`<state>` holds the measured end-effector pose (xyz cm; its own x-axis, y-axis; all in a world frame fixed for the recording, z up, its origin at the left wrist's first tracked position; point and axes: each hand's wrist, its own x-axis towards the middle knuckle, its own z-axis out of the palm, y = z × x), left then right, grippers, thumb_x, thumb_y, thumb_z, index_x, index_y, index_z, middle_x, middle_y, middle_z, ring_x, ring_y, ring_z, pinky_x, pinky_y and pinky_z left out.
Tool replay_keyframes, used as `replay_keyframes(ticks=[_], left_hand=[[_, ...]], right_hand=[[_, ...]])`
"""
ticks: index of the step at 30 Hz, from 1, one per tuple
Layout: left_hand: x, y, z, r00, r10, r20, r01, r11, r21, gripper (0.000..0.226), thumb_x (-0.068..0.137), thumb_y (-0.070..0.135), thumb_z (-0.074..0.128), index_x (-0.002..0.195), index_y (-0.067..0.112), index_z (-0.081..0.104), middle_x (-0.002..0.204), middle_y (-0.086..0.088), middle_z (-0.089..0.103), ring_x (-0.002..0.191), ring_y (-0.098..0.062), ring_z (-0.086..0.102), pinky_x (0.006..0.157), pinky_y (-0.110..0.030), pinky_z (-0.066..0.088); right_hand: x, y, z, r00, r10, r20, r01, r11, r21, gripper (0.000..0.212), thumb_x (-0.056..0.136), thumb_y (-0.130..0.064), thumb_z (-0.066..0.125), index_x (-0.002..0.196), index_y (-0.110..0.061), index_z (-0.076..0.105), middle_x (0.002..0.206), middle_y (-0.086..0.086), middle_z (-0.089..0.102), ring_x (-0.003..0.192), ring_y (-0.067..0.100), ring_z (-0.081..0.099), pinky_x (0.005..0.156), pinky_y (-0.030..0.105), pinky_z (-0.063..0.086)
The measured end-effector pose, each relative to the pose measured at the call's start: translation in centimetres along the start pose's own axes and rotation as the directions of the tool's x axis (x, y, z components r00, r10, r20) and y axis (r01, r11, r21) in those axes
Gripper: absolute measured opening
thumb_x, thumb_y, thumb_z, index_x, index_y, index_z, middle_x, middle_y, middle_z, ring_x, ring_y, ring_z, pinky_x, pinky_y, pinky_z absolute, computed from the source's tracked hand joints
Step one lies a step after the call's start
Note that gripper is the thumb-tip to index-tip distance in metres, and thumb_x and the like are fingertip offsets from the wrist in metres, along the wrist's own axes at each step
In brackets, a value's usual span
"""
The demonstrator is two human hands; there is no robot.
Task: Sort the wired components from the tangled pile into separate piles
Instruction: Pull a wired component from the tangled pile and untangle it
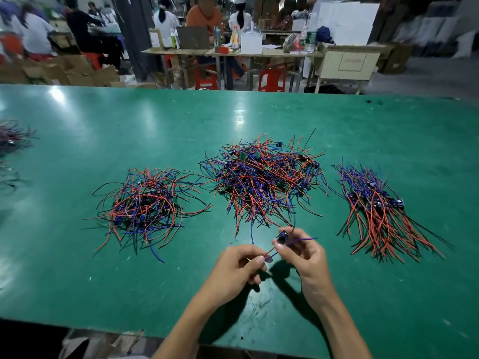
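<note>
A tangled pile (261, 177) of small boards with red, blue and black wires lies in the middle of the green table (129, 125). A rounder heap (145, 206) sits to its left. On the right lies a combed pile (378, 206) with its wires trailing toward me. Just in front of the middle pile, my right hand (305, 257) pinches one wired component (283, 235) by its small dark board. My left hand (241, 265) pinches that component's red and blue wires near their ends.
Another bundle of wires (13, 138) lies at the table's far left edge. Behind the table, people sit at benches (233, 51) with boxes, bottles and red stools (272, 79). The table's near edge runs just under my forearms.
</note>
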<state>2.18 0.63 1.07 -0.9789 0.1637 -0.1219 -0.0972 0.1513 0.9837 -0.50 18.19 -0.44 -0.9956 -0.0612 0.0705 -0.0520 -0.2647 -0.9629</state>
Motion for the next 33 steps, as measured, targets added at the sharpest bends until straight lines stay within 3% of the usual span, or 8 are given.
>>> replay_keyframes(ticks=[7, 12, 16, 20, 24, 27, 30, 33], left_hand=[[1.6, 2.5, -3.2, 0.941, 0.154, -0.301, -0.149, 0.988, 0.04, 0.027, 0.096, -0.004, 0.06, 0.092, 0.017, 0.076, 0.075, 0.003, 0.072, 0.066, -0.01, 0.063, 0.063, -0.021, 0.051], [3.1, 4.6, -10.8, 0.697, 0.368, -0.615, -0.311, 0.929, 0.202, 0.021, 0.097, 0.002, 0.062, 0.101, 0.018, 0.075, 0.087, 0.004, 0.075, 0.077, -0.002, 0.068, 0.069, -0.016, 0.056], [4.3, 3.7, -16.3, 0.51, 0.274, -0.815, -0.075, 0.958, 0.276, 0.019, 0.096, 0.013, 0.064, 0.111, 0.008, 0.076, 0.099, -0.011, 0.077, 0.093, -0.026, 0.072, 0.09, -0.038, 0.058], [4.0, 1.0, -17.7, 0.592, 0.223, -0.774, 0.4, 0.753, 0.523, 0.025, 0.098, 0.017, 0.061, 0.118, 0.008, 0.074, 0.108, -0.021, 0.074, 0.108, -0.035, 0.06, 0.091, -0.043, 0.051], [3.5, -0.4, -15.7, 0.572, 0.268, -0.775, 0.535, 0.594, 0.601, 0.028, 0.093, 0.021, 0.066, 0.115, 0.004, 0.072, 0.121, -0.023, 0.057, 0.116, -0.039, 0.043, 0.095, -0.05, 0.041], [3.7, -0.1, -12.8, 0.539, 0.422, -0.729, 0.498, 0.537, 0.68, 0.038, 0.087, 0.023, 0.071, 0.123, 0.011, 0.065, 0.127, -0.021, 0.048, 0.115, -0.038, 0.041, 0.093, -0.052, 0.041], [4.8, -0.1, -8.7, 0.698, 0.513, -0.499, 0.215, 0.515, 0.83, 0.021, 0.09, 0.036, 0.068, 0.106, 0.022, 0.069, 0.11, -0.006, 0.055, 0.103, -0.026, 0.05, 0.084, -0.042, 0.044], [6.1, -0.9, -4.8, 0.85, 0.347, -0.397, 0.116, 0.611, 0.783, 0.035, 0.091, 0.063, 0.056, 0.092, 0.029, 0.068, 0.098, 0.008, 0.055, 0.096, -0.011, 0.049, 0.085, -0.033, 0.038]], right_hand=[[-0.1, -0.5, 0.0, 0.999, -0.019, 0.05, 0.019, 1.0, 0.001, 0.039, 0.079, -0.019, 0.079, 0.117, -0.022, 0.072, 0.112, 0.012, 0.075, 0.09, 0.016, 0.066, 0.079, 0.023, 0.056], [-0.4, -0.9, 0.3, 0.997, -0.002, 0.081, 0.003, 1.0, -0.011, 0.032, 0.081, -0.015, 0.074, 0.112, -0.021, 0.075, 0.106, 0.015, 0.076, 0.091, 0.02, 0.07, 0.071, 0.025, 0.058], [-0.6, -1.0, 0.6, 0.995, 0.013, 0.098, -0.006, 0.997, -0.076, 0.027, 0.08, -0.019, 0.075, 0.107, -0.023, 0.078, 0.098, 0.014, 0.077, 0.098, 0.027, 0.073, 0.075, 0.025, 0.057], [-0.6, -0.9, 0.8, 0.995, 0.029, 0.094, -0.017, 0.993, -0.118, 0.024, 0.081, -0.02, 0.073, 0.105, -0.022, 0.078, 0.094, 0.013, 0.077, 0.095, 0.037, 0.07, 0.072, 0.027, 0.057], [-0.6, -1.0, 0.8, 0.995, 0.042, 0.096, -0.027, 0.988, -0.151, 0.022, 0.082, -0.022, 0.073, 0.103, -0.024, 0.078, 0.093, 0.011, 0.078, 0.087, 0.031, 0.073, 0.068, 0.027, 0.057], [-0.7, -1.0, 0.9, 0.996, 0.04, 0.086, -0.024, 0.983, -0.184, 0.02, 0.082, -0.023, 0.073, 0.101, -0.025, 0.079, 0.091, 0.011, 0.077, 0.086, 0.023, 0.074, 0.071, 0.025, 0.056], [-0.7, -1.0, 1.0, 0.997, 0.037, 0.073, -0.02, 0.977, -0.213, 0.018, 0.081, -0.023, 0.073, 0.099, -0.023, 0.079, 0.087, 0.012, 0.077, 0.08, 0.015, 0.073, 0.066, 0.022, 0.055], [-0.7, -0.9, 0.9, 0.997, 0.036, 0.075, -0.017, 0.973, -0.232, 0.014, 0.086, -0.013, 0.075, 0.099, -0.018, 0.078, 0.085, 0.012, 0.076, 0.075, 0.014, 0.072, 0.061, 0.021, 0.054]])
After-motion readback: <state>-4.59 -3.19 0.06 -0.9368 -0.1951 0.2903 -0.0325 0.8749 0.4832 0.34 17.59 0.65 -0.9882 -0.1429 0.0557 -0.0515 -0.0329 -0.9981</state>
